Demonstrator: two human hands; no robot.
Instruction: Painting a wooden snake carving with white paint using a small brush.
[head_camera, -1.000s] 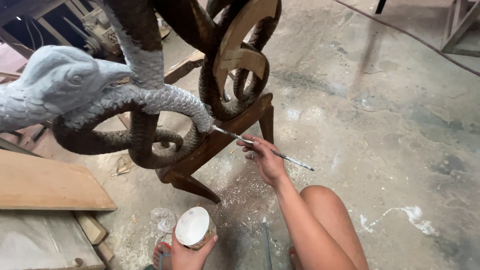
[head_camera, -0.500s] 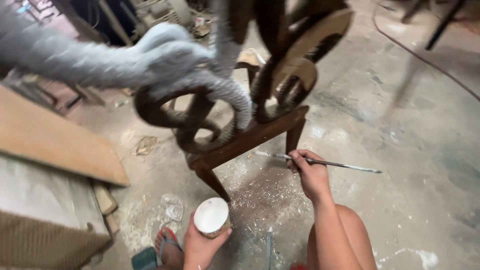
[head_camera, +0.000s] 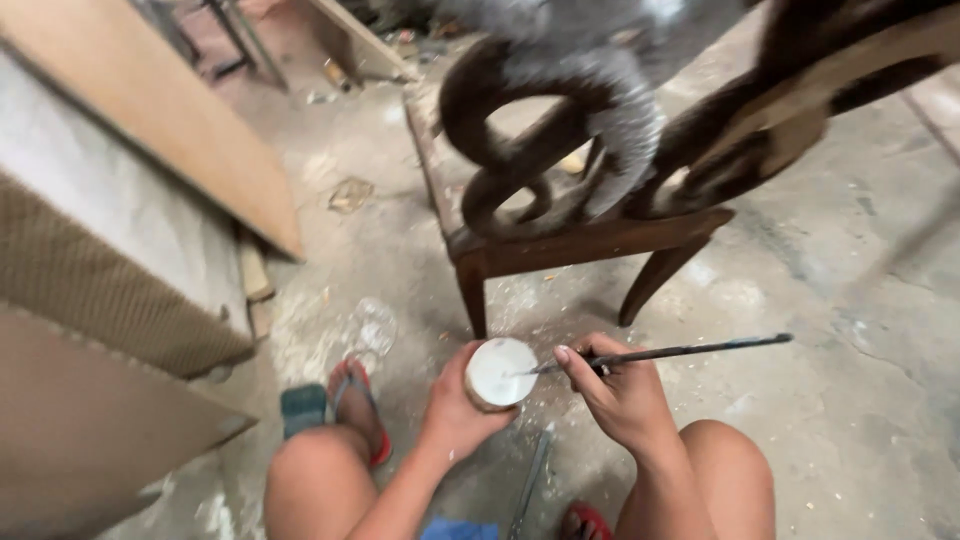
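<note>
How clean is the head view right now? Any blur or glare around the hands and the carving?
Head view: even, soft daylight, no hard glare. The left hand with the small white-filled cup and the right hand with the thin brush read fairly sharp. The coiled carving on the wooden stand is smeared by motion blur; frame edges bend slightly.

- Soft, even daylight is filling the scene; no clear light source is showing.
- Shadows are staying faint, with a weak dark patch lying under the wooden stool (head_camera: 560, 245) on the concrete floor (head_camera: 850, 300).
- Motion blur is smearing the grey coiled sculpture (head_camera: 590, 110) and the top edge.
- The white cup (head_camera: 500, 372) is reading bright, nearly blown out.
- The brush (head_camera: 665, 353), left hand (head_camera: 455, 405) and right hand (head_camera: 620, 395) are looking fairly sharp.
- Boards (head_camera: 150, 130) at left are bending with wide-angle distortion.
</note>
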